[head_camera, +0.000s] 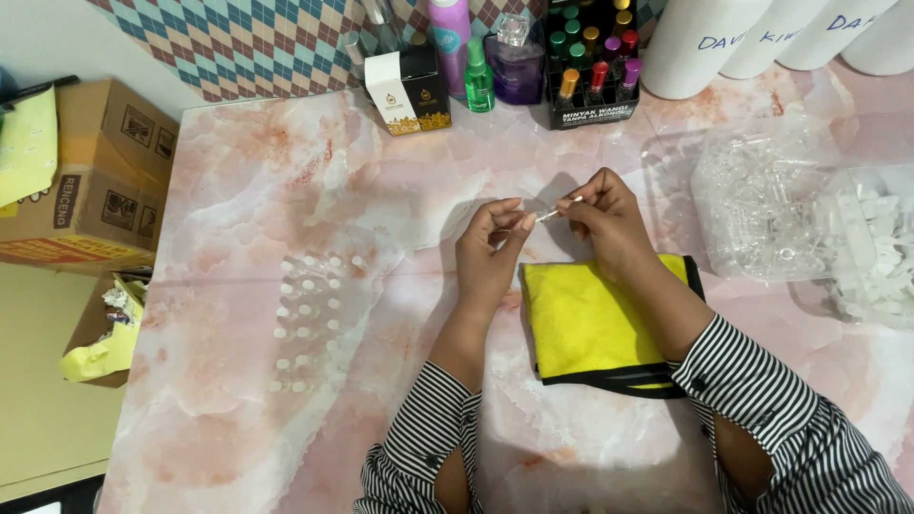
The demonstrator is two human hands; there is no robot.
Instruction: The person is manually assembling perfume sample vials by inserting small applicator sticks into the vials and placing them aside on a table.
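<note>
Small clear vial (557,211), thin, lying level, pinched between both hands' fingertips

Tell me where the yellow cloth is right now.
In the head view, the yellow cloth lies folded on the pink marble table, right of centre, under the right hand's wrist and forearm, left of the clear plastic bags.

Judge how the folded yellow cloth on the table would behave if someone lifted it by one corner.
The yellow cloth lies folded flat with soft edges, so it would probably droop and unfold rather than stay stiff. It looks thin, so likely light. The right hand has its forearm resting over it, which may hold it down.
</note>
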